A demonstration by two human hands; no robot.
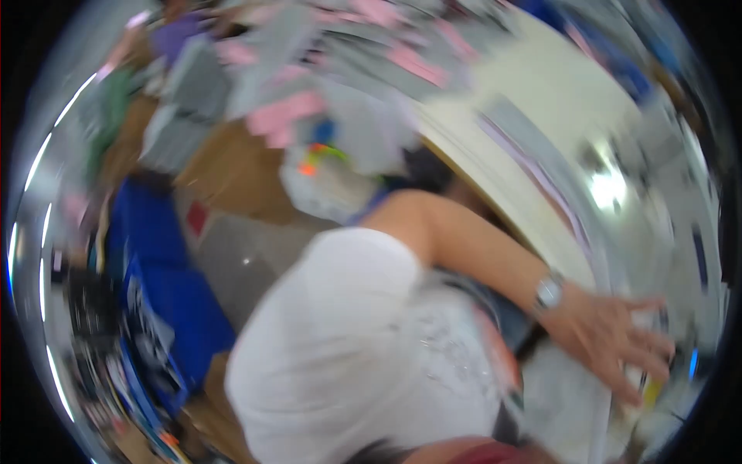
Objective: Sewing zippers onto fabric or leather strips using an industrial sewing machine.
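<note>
The picture is strongly blurred by motion. My right hand (614,340) is at the right, at the end of a bare forearm with a silver wristwatch (548,292). Its fingers are spread over a white and yellow thing (648,390) that is too smeared to identify, and I cannot tell whether they touch it. A white printed shirt (348,356) fills the lower middle. My left hand is not visible.
A pale curved table edge (495,166) runs above the arm, with grey and pink flat items (286,116) piled beyond it. Blue crates or boxes (166,286) stand at the left on a grey floor (232,255). A brown surface (232,166) lies behind them.
</note>
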